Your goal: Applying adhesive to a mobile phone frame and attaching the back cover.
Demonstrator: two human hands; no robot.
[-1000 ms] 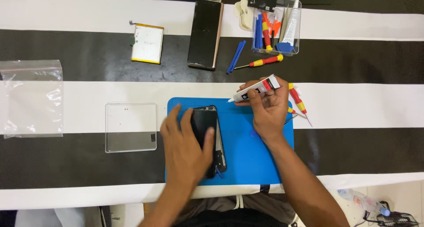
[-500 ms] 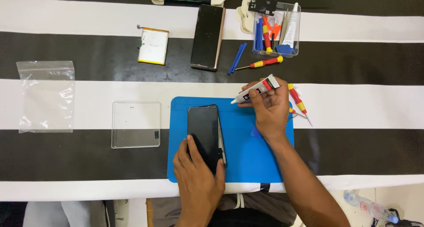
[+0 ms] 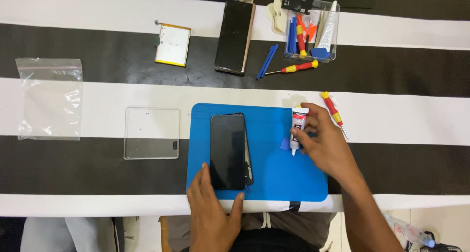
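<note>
Black-and-white striped counter (image 3: 73, 90) carries our blue mat (image 3: 274, 178). On it, our left hand (image 3: 213, 210) pins the dark phone's (image 3: 227, 151) near end, fingers spread; it has slid back. Our right hand (image 3: 325, 144), fingers clamped, now stands the white glue tube (image 3: 297, 127) nozzle-down. 1 clear bag (image 3: 49, 97) lies far left.

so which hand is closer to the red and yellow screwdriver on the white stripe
Right. The right hand holding the glue tube lies just left of the screwdriver; the left hand is far off at the phone.
</note>
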